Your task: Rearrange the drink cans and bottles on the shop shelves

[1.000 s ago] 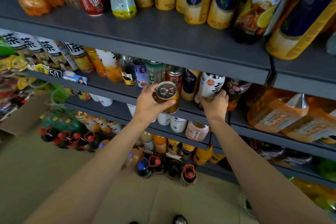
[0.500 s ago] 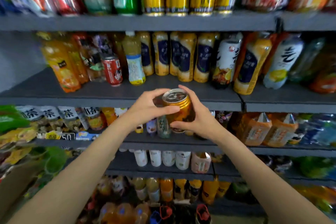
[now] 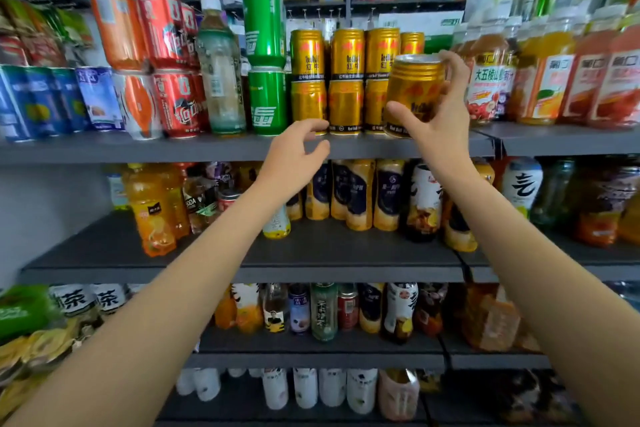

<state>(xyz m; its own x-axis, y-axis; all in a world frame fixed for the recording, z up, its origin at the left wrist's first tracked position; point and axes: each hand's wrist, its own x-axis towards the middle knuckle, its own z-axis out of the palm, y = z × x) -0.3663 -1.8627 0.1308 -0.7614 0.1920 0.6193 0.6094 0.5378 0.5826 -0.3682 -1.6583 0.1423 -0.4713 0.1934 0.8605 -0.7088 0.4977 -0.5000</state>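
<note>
Here, a gold can (image 3: 414, 94) is being held upright by the right hand (image 3: 438, 121), thumb across its front and fingers curled round its far side, at the right end of the stacked gold cans (image 3: 344, 80) on the top drinks shelf (image 3: 207, 149). Its base is being kept at the shelf's front edge; whether it is touching the board cannot be told. Seven stacked gold cans are being shown: four above, three below, the fourth lower place possibly being hidden by the held can. Two green cans (image 3: 265, 62) are being kept stacked just left of them. The left hand (image 3: 294, 158) is being held free below the shelf edge, fingers loosely curled, clasping nothing. Bare board is being left open along the shelf's front.
</note>
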